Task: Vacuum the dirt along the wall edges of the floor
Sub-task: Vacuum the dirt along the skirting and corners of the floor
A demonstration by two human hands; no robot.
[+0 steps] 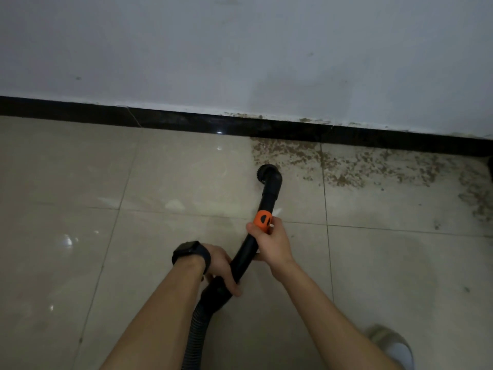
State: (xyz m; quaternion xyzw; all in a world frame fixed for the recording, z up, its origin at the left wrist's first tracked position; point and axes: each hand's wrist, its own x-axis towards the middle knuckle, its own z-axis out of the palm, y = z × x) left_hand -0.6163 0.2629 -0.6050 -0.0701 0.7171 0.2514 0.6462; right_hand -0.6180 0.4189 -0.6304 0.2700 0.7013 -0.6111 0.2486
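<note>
Glossy beige floor tiles (80,182) meet a black baseboard (80,110) under a pale, scuffed wall (240,49). Brown dirt (346,166) is scattered over the tiles along the baseboard on the right side, with a few specks on the wall just above it. There is one black vacuum tube (270,194) with an orange collar (262,221) and a round nozzle (265,173), which sits at the left edge of the dirt. The right hand (269,245) is clenched around the tube just below the collar. The left hand (221,268), with a black watch (190,253) on its wrist, grips the tube lower down, where it joins one ribbed hose (197,324). One shoe (392,345) shows at the lower right.
</note>
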